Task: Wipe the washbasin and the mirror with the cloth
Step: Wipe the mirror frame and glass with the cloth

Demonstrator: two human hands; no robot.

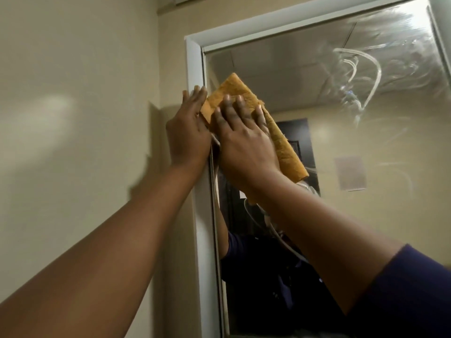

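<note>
A folded orange-yellow cloth (283, 142) lies flat against the upper left part of the mirror (366, 142). My right hand (244, 140) presses it onto the glass with straight, spread fingers. My left hand (188, 132) rests flat on the white mirror frame (195, 64), its fingertips touching the cloth's left edge. Wet smear streaks show on the glass at the upper right. The washbasin is out of view.
A beige wall (73, 118) runs along the left of the frame. The mirror reflects a ceiling, a dark doorway and my arms. A purple sleeve (415, 289) covers my right upper arm.
</note>
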